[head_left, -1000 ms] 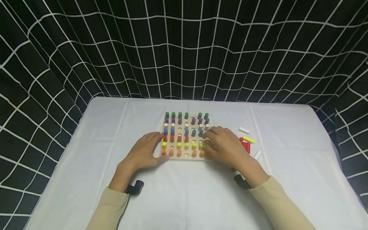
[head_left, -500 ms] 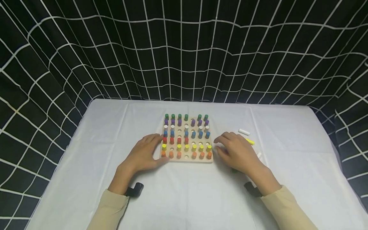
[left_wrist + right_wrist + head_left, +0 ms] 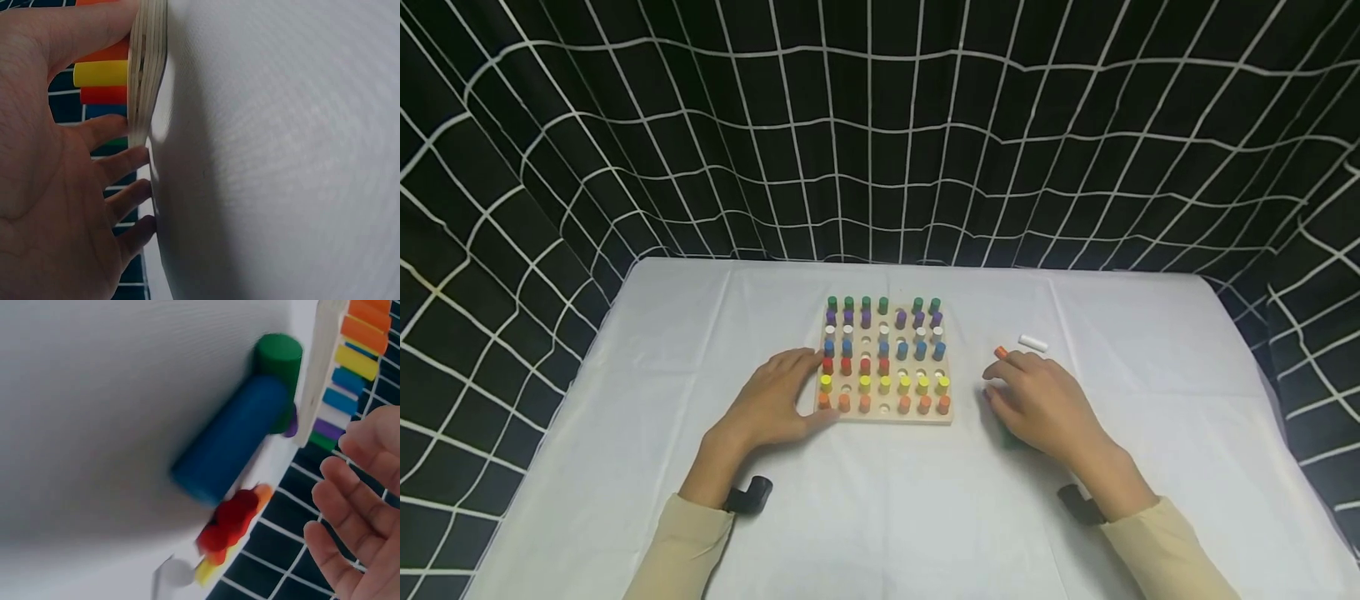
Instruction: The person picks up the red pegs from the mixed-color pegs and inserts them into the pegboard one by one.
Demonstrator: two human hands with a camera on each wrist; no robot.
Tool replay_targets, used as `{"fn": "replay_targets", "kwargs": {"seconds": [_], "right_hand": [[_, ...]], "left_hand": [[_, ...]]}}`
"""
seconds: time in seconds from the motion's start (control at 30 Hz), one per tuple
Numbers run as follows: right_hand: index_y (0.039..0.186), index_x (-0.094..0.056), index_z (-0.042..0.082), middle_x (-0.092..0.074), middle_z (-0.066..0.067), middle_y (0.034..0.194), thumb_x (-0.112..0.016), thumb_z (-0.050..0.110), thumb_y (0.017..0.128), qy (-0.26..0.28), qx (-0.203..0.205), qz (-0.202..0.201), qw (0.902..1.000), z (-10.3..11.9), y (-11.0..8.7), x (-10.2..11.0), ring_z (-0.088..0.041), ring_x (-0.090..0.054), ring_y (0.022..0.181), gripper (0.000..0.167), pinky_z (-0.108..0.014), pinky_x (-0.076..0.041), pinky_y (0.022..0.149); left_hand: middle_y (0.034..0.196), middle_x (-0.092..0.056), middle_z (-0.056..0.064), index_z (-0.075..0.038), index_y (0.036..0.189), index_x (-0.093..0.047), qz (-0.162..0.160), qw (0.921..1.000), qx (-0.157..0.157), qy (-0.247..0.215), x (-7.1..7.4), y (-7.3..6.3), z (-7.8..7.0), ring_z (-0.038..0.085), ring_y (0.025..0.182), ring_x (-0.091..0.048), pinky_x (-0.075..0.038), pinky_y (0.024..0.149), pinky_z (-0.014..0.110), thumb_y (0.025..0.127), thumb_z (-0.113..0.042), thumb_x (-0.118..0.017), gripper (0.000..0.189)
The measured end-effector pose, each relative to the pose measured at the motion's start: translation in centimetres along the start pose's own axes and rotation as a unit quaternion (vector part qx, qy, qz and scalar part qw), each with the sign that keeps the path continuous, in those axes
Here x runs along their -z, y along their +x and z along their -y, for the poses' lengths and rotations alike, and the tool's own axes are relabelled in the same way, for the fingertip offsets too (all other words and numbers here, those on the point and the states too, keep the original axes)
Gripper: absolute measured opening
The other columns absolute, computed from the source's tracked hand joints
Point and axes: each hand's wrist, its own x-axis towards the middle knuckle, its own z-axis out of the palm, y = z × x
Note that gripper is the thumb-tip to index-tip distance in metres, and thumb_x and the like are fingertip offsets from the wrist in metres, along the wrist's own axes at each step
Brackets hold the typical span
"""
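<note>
A light wooden pegboard (image 3: 895, 417) holds rows of coloured pegs standing upright, with some holes bare. My left hand (image 3: 775, 400) rests at its left front corner, thumb along the front edge and fingers at the left side. In the left wrist view, the thumb and index finger touch the board's layered edge (image 3: 148, 69). Right of the board, my right hand (image 3: 1045, 408) hovers over loose pegs, covering most of them in the head view. In the right wrist view, its fingers (image 3: 340, 506) are spread and hold nothing; a blue peg (image 3: 231, 437) and a green peg (image 3: 281, 353) lie nearby.
A loose orange peg (image 3: 1001, 352) and a white peg (image 3: 1033, 342) lie beyond my right hand. Red pegs (image 3: 228, 522) cluster in the right wrist view. White cloth (image 3: 880, 508) covers the table; black netted curtains (image 3: 880, 125) stand around its back and sides.
My right hand has drawn back from the board's right side to the right, over the loose pegs. A blue peg and a yellow peg now stand at its right edge. The left hand stays put.
</note>
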Motion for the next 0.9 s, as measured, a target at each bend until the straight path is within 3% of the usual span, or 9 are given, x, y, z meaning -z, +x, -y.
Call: {"fn": "replay_targets", "kwargs": {"seconds": [0.23, 0.57, 0.9], "right_hand": [[0.103, -0.077, 0.011, -0.073, -0.004, 0.096, -0.073, 0.016, 0.093, 0.001, -0.028, 0.004, 0.9996, -0.9, -1.0, 0.0, -0.025, -0.067, 0.081, 0.012, -0.048, -0.057, 0.07], [0.101, -0.077, 0.01, -0.067, -0.001, 0.084, -0.074, 0.011, 0.087, -0.011, -0.027, -0.022, 0.9993, -2.2, -2.3, -0.2, -0.018, -0.055, 0.071, 0.014, -0.038, -0.049, 0.063], [0.105, -0.078, 0.008, -0.071, -0.006, 0.087, -0.077, 0.012, 0.088, -0.017, -0.081, 0.017, 0.9964, -3.3, -3.1, 0.6, -0.019, -0.054, 0.073, 0.018, -0.034, -0.044, 0.064]], "left_hand": [[0.168, -0.044, 0.011, -0.015, 0.162, -0.042, 0.002, 1.0, 0.002, 0.0, 0.1, 0.0, 0.0, 0.035, 0.159, -0.035, -0.03, 0.132, 0.058, 0.09, -0.059, -0.07, 0.089], [0.166, -0.046, 0.011, -0.014, 0.161, -0.045, -0.003, 1.0, -0.003, -0.002, 0.1, -0.1, 0.0, 0.035, 0.158, -0.037, -0.031, 0.132, 0.058, 0.089, -0.057, -0.072, 0.088], [0.167, -0.045, 0.011, -0.014, 0.161, -0.044, -0.002, 1.0, -0.001, -0.002, 0.0, -0.1, -0.2, 0.036, 0.159, -0.036, -0.03, 0.132, 0.059, 0.089, -0.057, -0.071, 0.088]]}}
